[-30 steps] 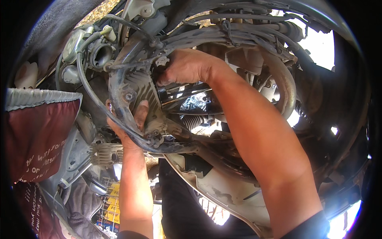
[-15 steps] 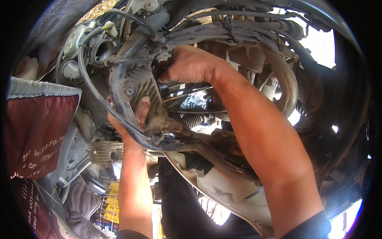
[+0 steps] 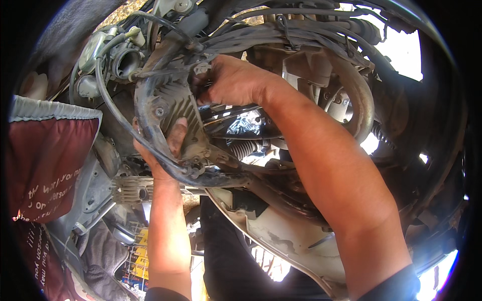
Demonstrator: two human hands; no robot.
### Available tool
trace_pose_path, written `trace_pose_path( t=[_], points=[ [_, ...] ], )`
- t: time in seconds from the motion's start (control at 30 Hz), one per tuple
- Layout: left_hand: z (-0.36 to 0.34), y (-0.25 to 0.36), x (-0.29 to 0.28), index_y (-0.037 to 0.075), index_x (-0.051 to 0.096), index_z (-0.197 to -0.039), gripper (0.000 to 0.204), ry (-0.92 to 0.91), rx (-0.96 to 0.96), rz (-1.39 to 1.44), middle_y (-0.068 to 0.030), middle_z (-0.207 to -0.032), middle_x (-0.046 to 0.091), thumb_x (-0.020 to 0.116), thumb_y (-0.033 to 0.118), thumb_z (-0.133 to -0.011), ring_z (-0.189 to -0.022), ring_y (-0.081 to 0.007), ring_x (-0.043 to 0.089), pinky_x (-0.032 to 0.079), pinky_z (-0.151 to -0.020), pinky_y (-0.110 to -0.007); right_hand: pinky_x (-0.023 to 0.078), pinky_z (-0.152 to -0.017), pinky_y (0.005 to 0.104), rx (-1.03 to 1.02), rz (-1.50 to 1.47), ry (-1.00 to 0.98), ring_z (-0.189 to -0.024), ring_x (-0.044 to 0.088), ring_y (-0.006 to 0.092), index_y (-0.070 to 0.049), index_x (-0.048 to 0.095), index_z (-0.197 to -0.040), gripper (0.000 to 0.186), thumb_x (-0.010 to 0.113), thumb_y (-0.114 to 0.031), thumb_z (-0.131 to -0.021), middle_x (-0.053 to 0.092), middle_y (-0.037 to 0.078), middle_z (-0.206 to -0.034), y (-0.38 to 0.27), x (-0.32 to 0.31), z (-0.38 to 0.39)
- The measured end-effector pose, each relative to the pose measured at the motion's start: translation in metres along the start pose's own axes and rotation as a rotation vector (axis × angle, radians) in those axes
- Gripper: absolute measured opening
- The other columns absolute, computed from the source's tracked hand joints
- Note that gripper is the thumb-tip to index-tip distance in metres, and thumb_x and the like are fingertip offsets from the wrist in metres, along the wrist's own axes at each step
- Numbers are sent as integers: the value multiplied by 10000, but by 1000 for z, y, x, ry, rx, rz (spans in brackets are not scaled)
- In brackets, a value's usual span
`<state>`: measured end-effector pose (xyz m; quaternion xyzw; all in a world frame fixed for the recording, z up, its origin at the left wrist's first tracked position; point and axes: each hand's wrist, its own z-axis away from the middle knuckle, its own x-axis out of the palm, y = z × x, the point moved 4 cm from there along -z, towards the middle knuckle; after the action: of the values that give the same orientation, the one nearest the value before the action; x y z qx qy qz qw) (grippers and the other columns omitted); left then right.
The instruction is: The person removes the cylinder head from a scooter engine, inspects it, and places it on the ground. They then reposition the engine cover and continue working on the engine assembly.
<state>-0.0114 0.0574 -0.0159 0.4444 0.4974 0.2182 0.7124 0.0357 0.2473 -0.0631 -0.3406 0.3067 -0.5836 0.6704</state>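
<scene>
A dusty finned metal engine part (image 3: 188, 120) sits inside the bent metal frame tube (image 3: 148, 108) of a motorbike. My left hand (image 3: 159, 153) reaches up from below and grips the finned part, its thumb lying against the fins. The other left fingers pass behind the tube and are mostly hidden. At the upper right edge of the finned part is my right hand (image 3: 236, 80), with curled fingers. Their tips go out of sight behind the metal, so what they hold cannot be made out. A black cable (image 3: 118, 118) curves past the left hand.
A carburetor (image 3: 125, 62) hangs at the upper left among hoses. Dark wiring (image 3: 266, 40) runs across the top. A maroon cloth with a grey edge (image 3: 55, 160) covers the left side. Below lie a second finned part (image 3: 131, 189) and a pale body panel (image 3: 271, 233).
The view has shifted slightly, with the bike parts a little further left. My right wrist has turned a little; both hands stay at the finned part.
</scene>
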Motion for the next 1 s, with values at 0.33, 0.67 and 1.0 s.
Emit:
trace_pose_path(
  t=[0.33,0.67,1.0],
  points=[
    [-2,-2,-4,-10,590,-1073,496,-17,109,-124,-95,-1020,593,807,163,-662,-930,-244,551,425,-881,-368,489,-794,320,-18,-68,40,-791,637,231,-54,717,-956,234,724,-145,-741,719,119,-883,9,9,-8],
    [0,-1,-3,-18,587,-1096,517,24,78,-101,-111,-1049,589,788,147,-649,-973,-257,550,420,-921,-374,483,-884,376,-16,144,27,-1012,638,317,-138,741,-971,261,624,-243,-763,696,142,-1027,2,3,-2],
    [0,-6,-4,-14,583,-1096,551,18,132,-142,-111,-1034,596,818,232,-663,-957,-259,558,433,-900,-381,465,-921,391,79,483,-41,-1098,600,341,-64,699,-1079,384,534,-317,-842,658,177,-1147,3,-9,-31]
  ],
)
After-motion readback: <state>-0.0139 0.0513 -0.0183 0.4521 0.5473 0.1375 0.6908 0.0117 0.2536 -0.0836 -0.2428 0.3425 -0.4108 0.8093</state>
